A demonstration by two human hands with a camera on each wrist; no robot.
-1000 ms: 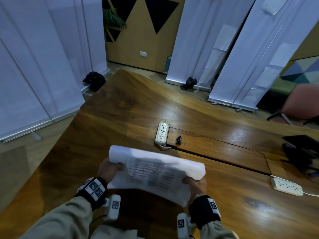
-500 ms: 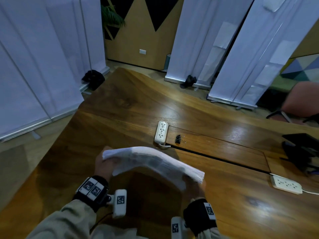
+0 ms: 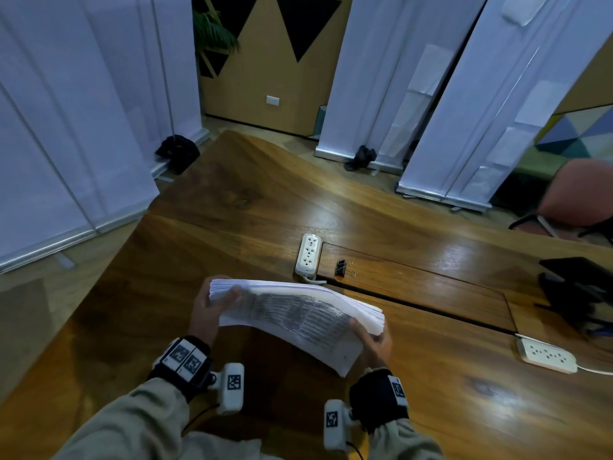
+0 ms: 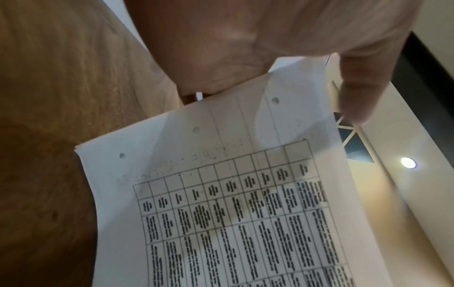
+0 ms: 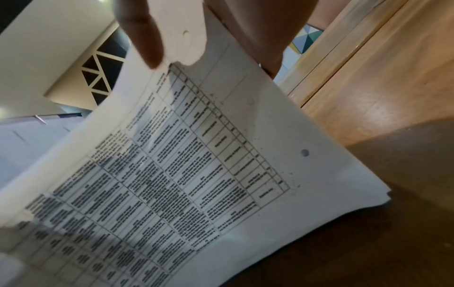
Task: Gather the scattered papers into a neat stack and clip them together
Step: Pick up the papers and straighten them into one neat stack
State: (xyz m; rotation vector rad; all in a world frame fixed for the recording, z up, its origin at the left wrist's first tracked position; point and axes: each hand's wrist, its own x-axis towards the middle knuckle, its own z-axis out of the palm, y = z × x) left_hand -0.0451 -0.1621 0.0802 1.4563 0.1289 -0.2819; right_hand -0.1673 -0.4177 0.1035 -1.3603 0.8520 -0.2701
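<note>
A thick stack of printed papers [image 3: 298, 313] with tables on them is held above the wooden table [image 3: 232, 210], tilted toward me. My left hand [image 3: 212, 310] grips its left end, thumb on top. At the right end, my right hand [image 3: 373, 340] grips the stack the same way. From below, the left wrist view shows the printed papers [image 4: 233, 213] with punch holes and my left hand [image 4: 282, 50] at their edge. In the right wrist view the papers [image 5: 172, 165] bend under my right hand [image 5: 221, 29]. A black binder clip [image 3: 341, 268] lies on the table beyond the stack.
A white power strip [image 3: 308, 254] lies just left of the clip, beside a long cable-hatch panel [image 3: 414, 287]. Another power strip [image 3: 547, 355] and a black object [image 3: 577, 290] sit at the right. White roll-up banners [image 3: 414, 94] and a chair [image 3: 580, 197] stand beyond the table.
The stack swung from facing me to edge-on half a second ago, and now tilts back with its printed face up. Both hands kept hold of its ends.
</note>
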